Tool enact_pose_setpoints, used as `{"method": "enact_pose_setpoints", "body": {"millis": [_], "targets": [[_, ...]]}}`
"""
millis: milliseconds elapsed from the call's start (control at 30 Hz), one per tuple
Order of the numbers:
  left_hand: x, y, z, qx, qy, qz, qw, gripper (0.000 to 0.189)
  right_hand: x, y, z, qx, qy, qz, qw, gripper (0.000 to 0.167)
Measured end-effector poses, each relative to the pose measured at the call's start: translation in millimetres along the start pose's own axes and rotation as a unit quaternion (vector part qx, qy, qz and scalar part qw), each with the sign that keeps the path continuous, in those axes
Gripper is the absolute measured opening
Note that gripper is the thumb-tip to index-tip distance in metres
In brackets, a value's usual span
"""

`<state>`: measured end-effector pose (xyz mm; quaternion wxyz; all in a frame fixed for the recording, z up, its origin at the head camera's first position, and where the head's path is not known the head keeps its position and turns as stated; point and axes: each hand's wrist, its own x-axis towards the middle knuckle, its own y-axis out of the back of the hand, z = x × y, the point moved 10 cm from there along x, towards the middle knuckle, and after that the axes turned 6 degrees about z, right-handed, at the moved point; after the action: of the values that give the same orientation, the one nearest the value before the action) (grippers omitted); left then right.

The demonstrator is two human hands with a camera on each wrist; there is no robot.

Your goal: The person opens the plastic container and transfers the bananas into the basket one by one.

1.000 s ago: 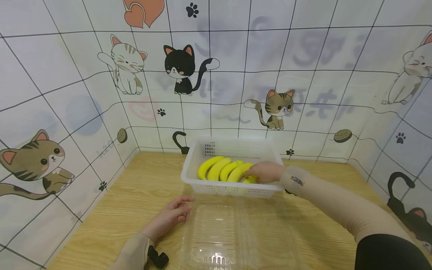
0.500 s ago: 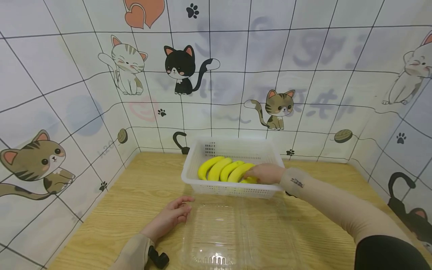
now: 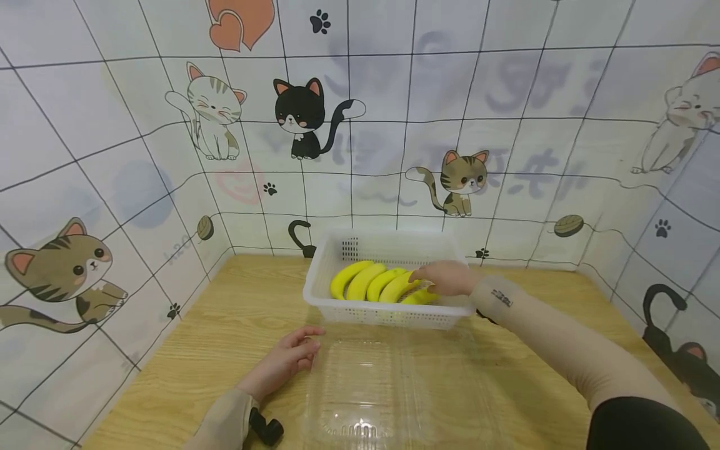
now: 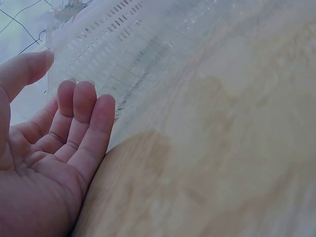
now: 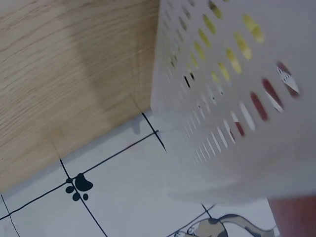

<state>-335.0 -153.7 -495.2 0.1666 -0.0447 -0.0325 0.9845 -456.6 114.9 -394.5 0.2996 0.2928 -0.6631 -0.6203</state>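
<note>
A white perforated plastic basket [image 3: 388, 315] stands at the back of the wooden table. Inside lie several yellow bananas [image 3: 360, 281], side by side in a slanted row. Over the basket's right end is my right hand [image 3: 447, 278], its fingers reaching to the upper ends of the rightmost bananas; a gap shows between thumb and fingers. The right wrist view meets only the basket's side wall [image 5: 222, 123], with yellow behind its slots. My left hand [image 3: 281, 362] rests on the table, palm turned up and fingers loosely bent, at the left edge of a clear plastic clamshell box [image 3: 360, 387].
The clamshell box lies spread open in front of the basket, its second half [image 3: 450, 381] on the right. Cloth printed with cats and grid lines [image 3: 382, 144] hangs behind the table [image 3: 540, 350] and along both sides.
My right hand has lifted slightly off the rightmost banana, so more of that banana shows. The left hand and the clamshell box stay where they were. The head view has shifted slightly.
</note>
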Motion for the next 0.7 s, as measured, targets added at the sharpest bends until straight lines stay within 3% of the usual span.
{"method": "enact_pose_setpoints", "body": {"millis": [300,700], "targets": [[1.2,-2.0,0.5,0.0,0.009,0.004,1.0,0.048,-14.7,33.5,3.8,0.035,-0.046,0.014,0.9982,0.037],[-4.0,3.2,7.3,0.0,0.023,0.024,0.9994,0.055,-33.2,55.6,15.3,0.056,-0.066,0.037,0.9956,0.034]]}}
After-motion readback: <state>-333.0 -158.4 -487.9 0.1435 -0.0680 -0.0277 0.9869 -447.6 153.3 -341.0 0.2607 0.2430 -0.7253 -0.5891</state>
